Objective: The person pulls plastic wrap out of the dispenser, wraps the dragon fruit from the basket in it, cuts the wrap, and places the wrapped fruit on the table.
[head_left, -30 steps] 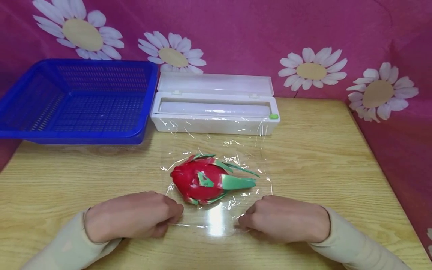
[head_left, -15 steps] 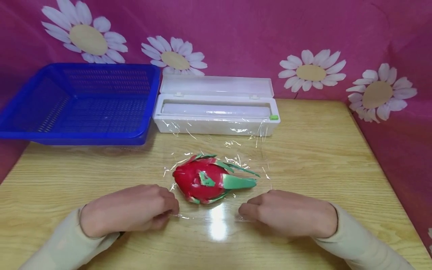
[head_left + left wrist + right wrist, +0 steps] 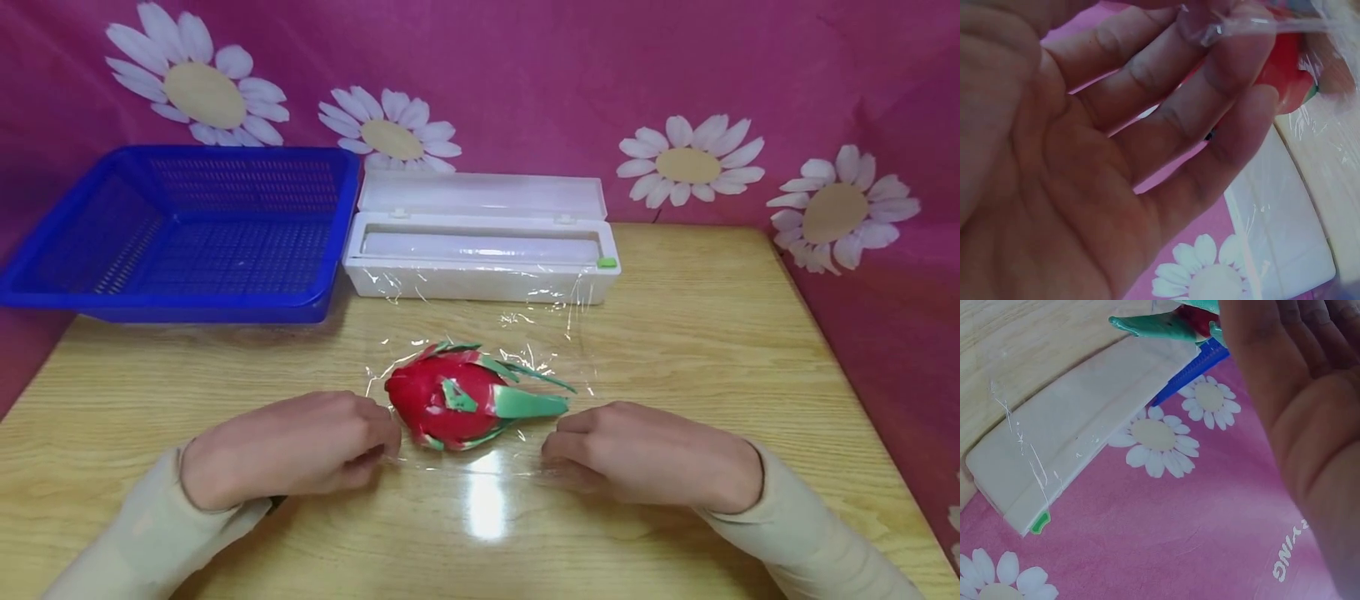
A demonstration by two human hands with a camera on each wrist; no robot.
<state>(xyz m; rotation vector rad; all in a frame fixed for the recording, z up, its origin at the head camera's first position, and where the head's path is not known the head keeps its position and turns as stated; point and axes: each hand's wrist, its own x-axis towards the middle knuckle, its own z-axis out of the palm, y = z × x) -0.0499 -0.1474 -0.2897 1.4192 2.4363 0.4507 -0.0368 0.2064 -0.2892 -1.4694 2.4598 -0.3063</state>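
Both hands pinch the clear cling film's (image 3: pixel 487 492) near edge: left hand (image 3: pixel 288 450), right hand (image 3: pixel 648 454), flanking the red-and-green toy dragon fruit (image 3: pixel 461 400) lying centred on it.

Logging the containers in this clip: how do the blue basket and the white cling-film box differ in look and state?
The blue basket is a wide, perforated mesh tray with no lid; the white cling-film box is long, narrow and solid-walled, its hinged lid standing open. The basket looks bare inside; the box holds a roll, with film running out to the sheet under the dragon fruit. Both stand side by side at the far edge of the table.
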